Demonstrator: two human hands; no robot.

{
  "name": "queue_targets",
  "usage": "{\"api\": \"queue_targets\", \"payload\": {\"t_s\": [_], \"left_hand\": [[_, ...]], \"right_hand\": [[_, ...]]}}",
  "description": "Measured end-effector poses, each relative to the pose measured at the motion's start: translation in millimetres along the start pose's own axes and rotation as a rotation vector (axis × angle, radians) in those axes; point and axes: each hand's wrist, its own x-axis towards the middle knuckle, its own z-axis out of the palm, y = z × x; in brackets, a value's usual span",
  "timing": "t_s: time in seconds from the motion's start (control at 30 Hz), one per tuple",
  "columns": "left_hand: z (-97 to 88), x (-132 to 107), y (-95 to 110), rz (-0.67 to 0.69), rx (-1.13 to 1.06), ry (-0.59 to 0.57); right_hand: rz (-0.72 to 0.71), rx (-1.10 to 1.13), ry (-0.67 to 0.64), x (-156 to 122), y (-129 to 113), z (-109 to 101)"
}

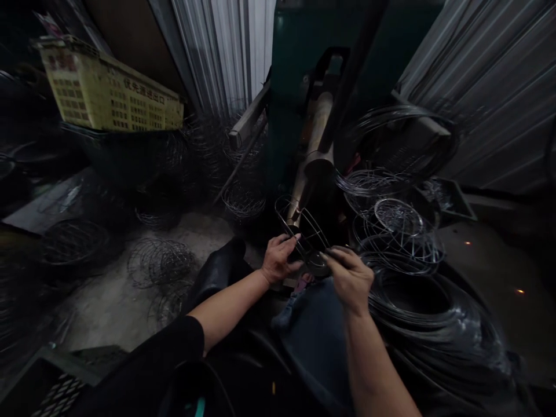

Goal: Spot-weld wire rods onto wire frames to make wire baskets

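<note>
In front of my body, both hands hold a round wire frame (322, 230) with curved metal rods. My left hand (279, 259) grips its left side, thumb and fingers pinched near the tip of a metal machine arm (316, 136). At the opposite side my right hand (351, 274) closes its fingers on the frame's near rim. The arm's lower tip reaches inside or just behind the frame; dim light hides whether they touch.
Wire rings and frames (397, 217) pile up at the right above a large coil of wire (425, 313). More wire frames (163, 260) lie on the left floor. A yellow crate (117, 95) sits at the upper left, and a wooden bar (249, 116) juts from the machine.
</note>
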Motion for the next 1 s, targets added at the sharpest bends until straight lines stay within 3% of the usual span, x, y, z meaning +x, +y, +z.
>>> {"api": "queue_targets", "payload": {"t_s": [0.1,0.2,0.3,0.37,0.43,0.53,0.67,0.87,1.0], "left_hand": [[-0.9,-5.8,0.5,-0.083,-0.229,0.142],[-8.4,-4.0,3.3,-0.379,-0.505,0.27],[-13.1,7.2,4.8,-0.658,-0.886,0.244],[-11.8,16.7,3.7,-0.742,-1.145,0.173],[-8.5,24.6,1.1,-0.785,-1.291,0.175],[-3.9,30.9,-3.6,-0.796,-1.343,0.236],[-0.2,32.9,-7.7,-0.823,-1.361,0.23],[3.8,37.7,-8.8,-0.916,-1.336,0.264],[2.0,42.8,-7.2,-0.887,-1.355,0.26]], "right_hand": [[-0.019,-0.098,0.033,-20.5,-26.5,11.8],[-0.031,-0.146,0.037,-23.7,-40.7,22.1],[-0.048,-0.164,0.034,-19.6,-46.1,30.6],[-0.068,-0.18,0.028,-17.7,-47.4,36.8],[-0.107,-0.209,0.03,-16.7,-47.7,42.6],[-0.202,-0.287,0.046,-14.2,-46.3,48.2],[-0.285,-0.412,0.046,-7.7,-43.5,51.3],[-0.26,-0.456,0.036,0.5,-46.4,54.7],[-0.233,-0.465,0.043,4.5,-45.3,54.7]]}}
